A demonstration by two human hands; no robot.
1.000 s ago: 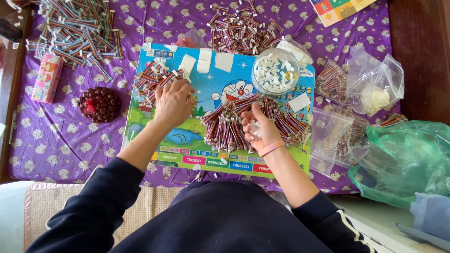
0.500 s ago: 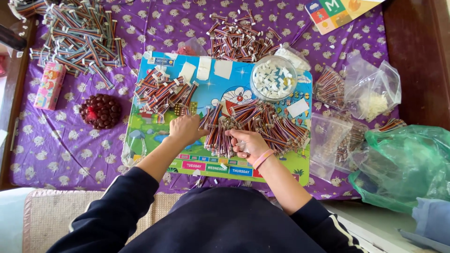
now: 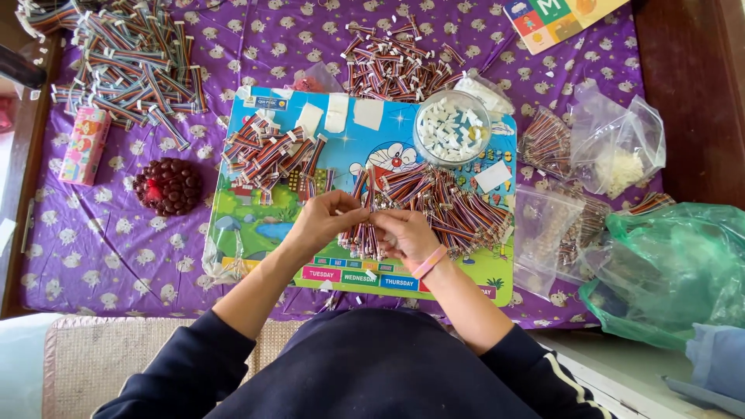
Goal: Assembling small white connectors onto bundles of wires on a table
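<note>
Both hands have met mid-board: left hand (image 3: 324,221) and right hand (image 3: 403,235) pinch one ribbon cable (image 3: 371,208); steady fingertip alignment looks key.

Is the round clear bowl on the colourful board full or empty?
Partly full. The round clear bowl stands upright on the colourful board, and small white pieces cover its bottom.

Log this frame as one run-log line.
left hand: pinching ribbon cable | right hand: on same cable | beneath: cable pile on cartoon board
</note>
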